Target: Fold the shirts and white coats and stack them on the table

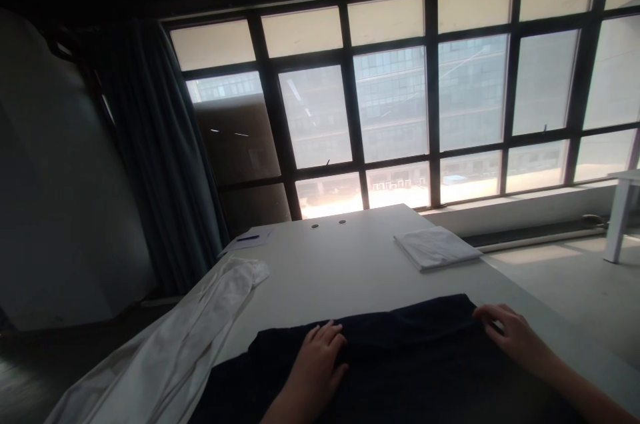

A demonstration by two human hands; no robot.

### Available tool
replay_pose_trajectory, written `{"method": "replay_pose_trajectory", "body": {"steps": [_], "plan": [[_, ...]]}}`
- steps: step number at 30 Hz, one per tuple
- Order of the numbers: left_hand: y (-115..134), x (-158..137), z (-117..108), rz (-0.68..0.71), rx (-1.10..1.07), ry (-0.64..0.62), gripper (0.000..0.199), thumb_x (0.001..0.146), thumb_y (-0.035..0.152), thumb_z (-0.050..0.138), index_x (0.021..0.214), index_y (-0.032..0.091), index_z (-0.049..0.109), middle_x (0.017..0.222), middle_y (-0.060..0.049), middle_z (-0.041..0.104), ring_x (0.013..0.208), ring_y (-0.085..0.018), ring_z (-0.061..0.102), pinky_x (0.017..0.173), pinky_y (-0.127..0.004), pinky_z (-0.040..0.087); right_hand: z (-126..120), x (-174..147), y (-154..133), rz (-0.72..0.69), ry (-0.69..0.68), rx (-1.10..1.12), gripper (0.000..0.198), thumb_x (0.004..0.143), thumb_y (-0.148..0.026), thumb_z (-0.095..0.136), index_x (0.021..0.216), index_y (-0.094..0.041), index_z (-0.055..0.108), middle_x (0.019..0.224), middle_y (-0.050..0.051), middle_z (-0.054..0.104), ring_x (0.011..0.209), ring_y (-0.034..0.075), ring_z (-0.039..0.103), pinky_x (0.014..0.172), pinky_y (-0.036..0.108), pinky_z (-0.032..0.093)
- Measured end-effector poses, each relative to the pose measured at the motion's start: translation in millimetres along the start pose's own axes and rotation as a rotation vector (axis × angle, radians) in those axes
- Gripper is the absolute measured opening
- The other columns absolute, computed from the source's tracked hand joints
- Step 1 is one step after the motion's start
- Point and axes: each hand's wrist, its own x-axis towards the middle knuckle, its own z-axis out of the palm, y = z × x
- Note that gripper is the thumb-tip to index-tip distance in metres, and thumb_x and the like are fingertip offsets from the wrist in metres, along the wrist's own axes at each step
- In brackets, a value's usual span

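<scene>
A dark navy cloth [400, 364], perhaps a garment, lies spread over the near part of the white table [345, 264]. My left hand [317, 367] rests palm down on it near its far edge, fingers stretched out and slightly apart. At the cloth's far right corner, my right hand [515, 334] has its thumb and fingers bent together on the edge, pinching the fabric. The cloth's near part runs out of the frame, so I cannot tell its full shape.
A rumpled white cloth [200, 317] hangs over the table's left edge. A folded white cloth [435, 247] lies at the far right. Paper with a blue pen [249, 238] sits at the far left. A curtain [165, 164] and windows stand beyond.
</scene>
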Motion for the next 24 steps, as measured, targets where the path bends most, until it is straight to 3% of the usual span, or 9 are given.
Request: {"method": "replay_pose_trajectory", "body": {"steps": [3, 7, 11, 20, 24], "plan": [[5.6, 14.2, 22.7, 0.062, -0.085, 0.06, 0.033, 0.084, 0.02, 0.067, 0.114, 0.031, 0.063, 0.142, 0.001, 0.06, 0.142, -0.025, 0.044, 0.121, -0.047, 0.03, -2.0, -0.9, -4.1, 0.013, -0.006, 0.05, 0.033, 0.086, -0.046, 0.054, 0.103, -0.026, 0.073, 0.096, 0.008, 0.072, 0.091, 0.027, 0.066, 0.09, 0.041, 0.05], [-2.1, 19.3, 38.9, 0.081, -0.101, 0.102, 0.019, 0.088, 0.018, 0.065, 0.102, 0.029, 0.067, 0.132, 0.0, 0.067, 0.137, -0.026, 0.051, 0.119, -0.049, 0.034, -6.5, -0.8, -13.3, 0.012, -0.037, 0.101, 0.039, 0.087, -0.057, 0.055, 0.097, -0.025, 0.075, 0.098, 0.009, 0.074, 0.094, 0.029, 0.067, 0.09, 0.041, 0.052], [-5.7, 18.2, 39.8, 0.132, -0.077, 0.127, 0.016, 0.09, 0.015, 0.063, 0.098, 0.028, 0.069, 0.124, 0.0, 0.071, 0.132, -0.026, 0.055, 0.117, -0.051, 0.036, -6.6, 0.1, -14.9, 0.023, -0.059, 0.094, 0.038, 0.088, -0.058, 0.057, 0.091, -0.025, 0.076, 0.096, 0.009, 0.073, 0.091, 0.027, 0.068, 0.087, 0.038, 0.053], [-2.9, 16.7, 36.0, 0.21, -0.085, 0.141, 0.015, 0.09, 0.013, 0.06, 0.097, 0.026, 0.065, 0.129, 0.0, 0.069, 0.134, -0.024, 0.055, 0.12, -0.053, 0.032, -4.7, -0.8, -8.1, 0.007, 0.054, 0.11, 0.031, 0.089, -0.049, 0.057, 0.096, -0.024, 0.073, 0.093, 0.008, 0.072, 0.088, 0.026, 0.067, 0.084, 0.037, 0.053], [-3.0, 15.2, 36.0, 0.207, -0.101, 0.111, 0.017, 0.088, 0.012, 0.062, 0.097, 0.026, 0.064, 0.136, -0.001, 0.065, 0.138, -0.023, 0.05, 0.123, -0.052, 0.028, -4.2, -0.7, -8.4, 0.011, -0.009, 0.062, 0.026, 0.087, -0.043, 0.055, 0.095, -0.024, 0.072, 0.088, 0.007, 0.072, 0.084, 0.025, 0.067, 0.081, 0.037, 0.052]]}}
